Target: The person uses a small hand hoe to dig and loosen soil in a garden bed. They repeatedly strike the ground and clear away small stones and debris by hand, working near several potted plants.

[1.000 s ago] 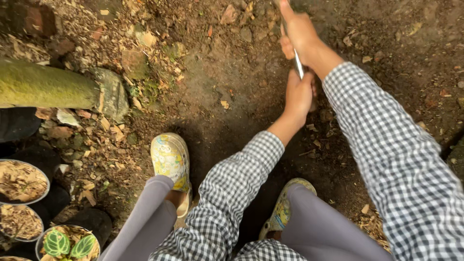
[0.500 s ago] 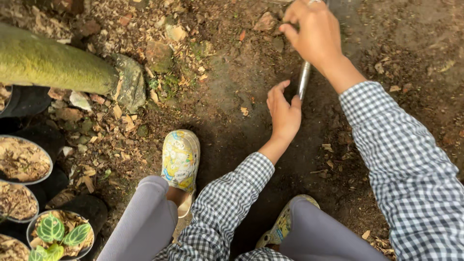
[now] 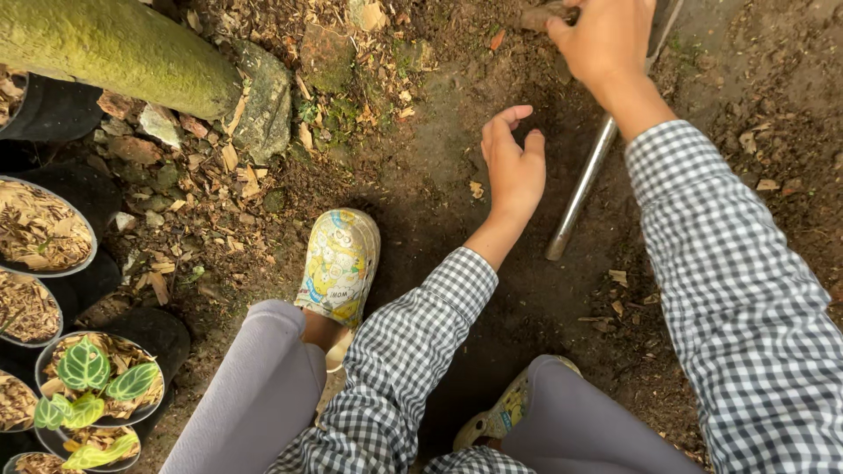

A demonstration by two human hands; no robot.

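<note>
Bare soil (image 3: 457,189) lies open between the left hand (image 3: 514,167) and the yellow shoe (image 3: 341,263). A metal rod (image 3: 581,189) slants just right of that hand. A mossy post (image 3: 114,48), a stone (image 3: 263,101) and black pots (image 3: 53,237) block the left side.

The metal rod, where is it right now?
In the head view, upper right: the metal rod slants over bare soil, gripped by the right hand, just right of the left hand.

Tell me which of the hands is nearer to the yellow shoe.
Left. The left hand hovers over dark soil just up-right of the yellow shoe; the right hand grips a metal rod farther away.
</note>
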